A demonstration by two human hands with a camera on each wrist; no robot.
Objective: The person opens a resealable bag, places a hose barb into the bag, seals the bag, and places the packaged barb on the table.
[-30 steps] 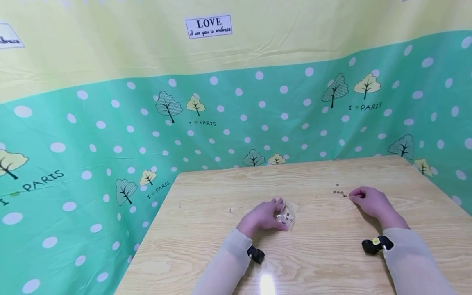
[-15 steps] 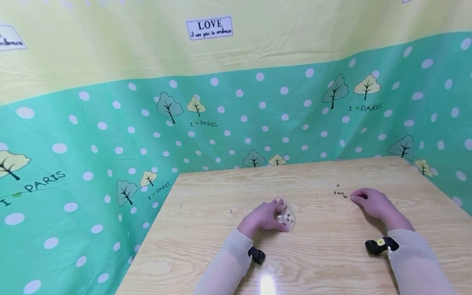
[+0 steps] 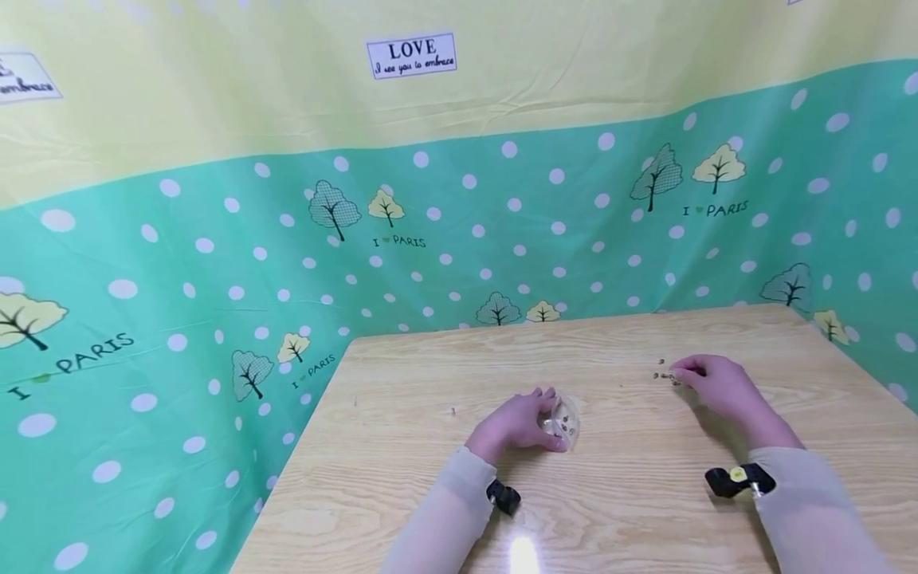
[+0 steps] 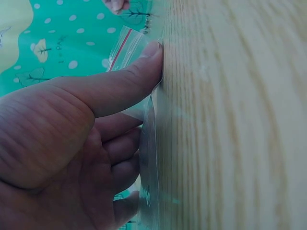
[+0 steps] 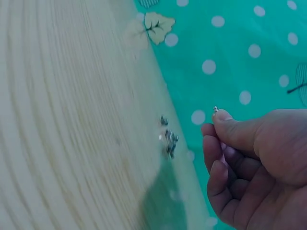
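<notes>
R hand [image 5: 261,165] w/ metal pc [image 5: 215,110] (tiny)

Seen from the head camera as a clock face, a hanging cloth [image 3: 459,209] spans 9 o'clock through 12 to 3, pale yellow above and green with whitish dots below. A printed "LOVE" label [image 3: 412,56] sits just before 12, a cut-off label [image 3: 27,77] at 10. Tree prints with "I PARIS" lettering show at 10 and 2 o'clock, and a larger cream tree [image 3: 29,320] at 9. A wood-grained tabletop [image 3: 610,510] fills 6 o'clock, a bright glare [image 3: 523,554] upon it between 5 and 6.
</notes>
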